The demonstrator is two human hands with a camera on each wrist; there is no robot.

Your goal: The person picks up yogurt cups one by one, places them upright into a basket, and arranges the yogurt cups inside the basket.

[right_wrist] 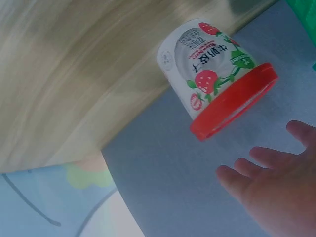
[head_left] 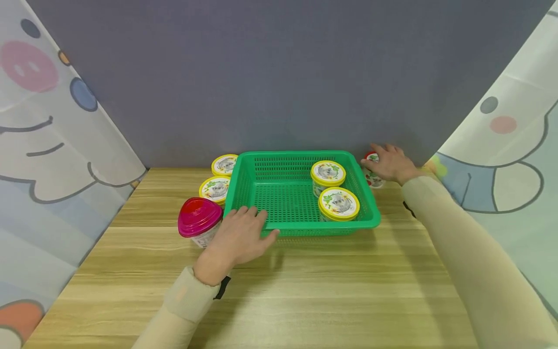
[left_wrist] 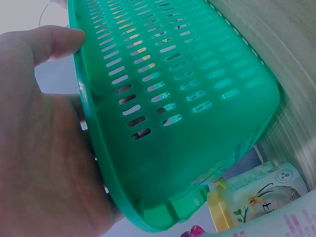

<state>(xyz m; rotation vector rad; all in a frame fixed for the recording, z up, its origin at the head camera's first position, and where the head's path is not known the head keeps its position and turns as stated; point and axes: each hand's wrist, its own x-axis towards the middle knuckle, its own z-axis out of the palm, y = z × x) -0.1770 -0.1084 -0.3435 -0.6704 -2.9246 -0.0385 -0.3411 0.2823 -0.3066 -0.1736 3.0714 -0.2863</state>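
Note:
A green plastic basket (head_left: 301, 225) stands on the wooden table, with two yellow-lidded tubs (head_left: 328, 173) in its right half. My left hand (head_left: 240, 235) grips the basket's front rim near the left corner, thumb at the outer side and fingers over the edge; those fingers are mostly hidden in the left wrist view. Beyond the basket's right side, my right hand (head_left: 391, 164) reaches over a red-lidded tub (right_wrist: 210, 74) printed with strawberries. In the right wrist view that hand's spread fingers (right_wrist: 232, 180) are apart from the lid.
Left of the basket are two more yellow-lidded tubs (head_left: 215, 189) and a tub with a domed pink lid (head_left: 199, 217), close to my left hand. A grey panel (head_left: 279, 87) rises behind the table (head_left: 331, 300). Cartoon-printed cloth (head_left: 56, 145) hangs on both sides.

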